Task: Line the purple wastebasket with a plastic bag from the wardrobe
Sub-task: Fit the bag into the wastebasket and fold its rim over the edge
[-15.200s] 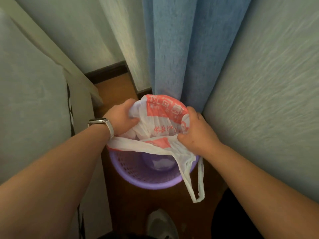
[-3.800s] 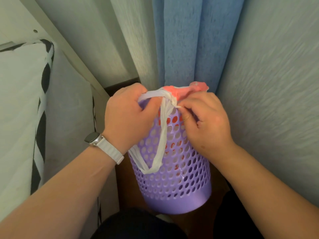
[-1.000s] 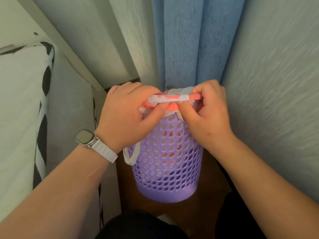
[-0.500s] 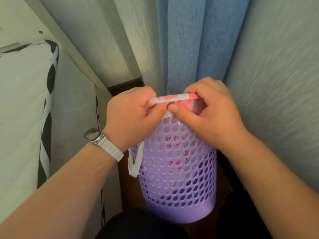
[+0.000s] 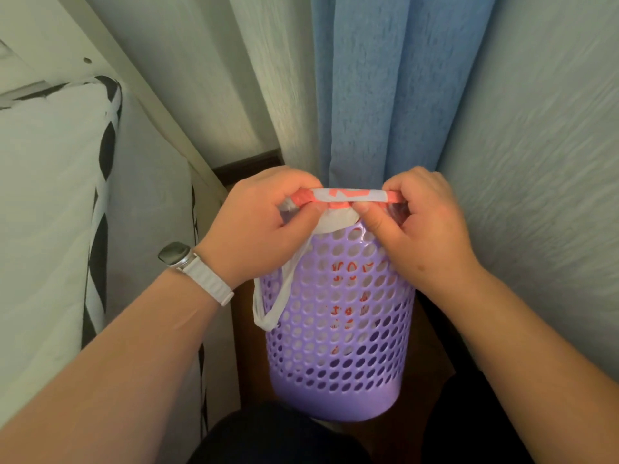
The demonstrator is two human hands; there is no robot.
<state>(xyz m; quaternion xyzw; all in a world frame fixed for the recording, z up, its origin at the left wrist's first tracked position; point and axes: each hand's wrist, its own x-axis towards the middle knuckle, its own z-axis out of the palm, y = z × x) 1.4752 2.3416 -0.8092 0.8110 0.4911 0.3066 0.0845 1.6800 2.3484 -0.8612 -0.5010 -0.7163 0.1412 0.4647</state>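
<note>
1. While pinching the rolled edge of the plastic bag [image 5: 348, 195] at the wastebasket's rim, left hand [image 5: 264, 226] clenched on it at the 10 o'clock side of the basket, thumb underneath, fingers curled over the top.
2. Right hand [image 5: 422, 229] likewise closed on the same rolled edge, at the 2 o'clock side, thumb tip pressing into the plastic just right of the other thumb.
3. Purple wastebasket [image 5: 338, 329] at frame centre, tilted with its rim away and its solid base toward 6 o'clock, perforated wall facing the camera.
4. Bag inside the basket: white plastic with red print showing through the round holes; a red and white band stretched between the two hands across the near rim.
5. One white bag handle [image 5: 268, 303] hanging loose outside the basket wall, at 9 o'clock from the basket, below the left hand.
6. Watch with a white strap [image 5: 194, 269] on the left wrist.
7. Blue curtain [image 5: 395, 88] directly behind the basket at 12 o'clock, reaching down behind the hands.
8. Pale textured wall surfaces at 1 to 4 o'clock and at 11 o'clock.
9. White bedding with a black pattern [image 5: 53, 202] at 9 o'clock, well apart from the basket.
10. Brown wooden floor [image 5: 248, 363] visible beside the basket base; cannot tell whether the base touches it.
</note>
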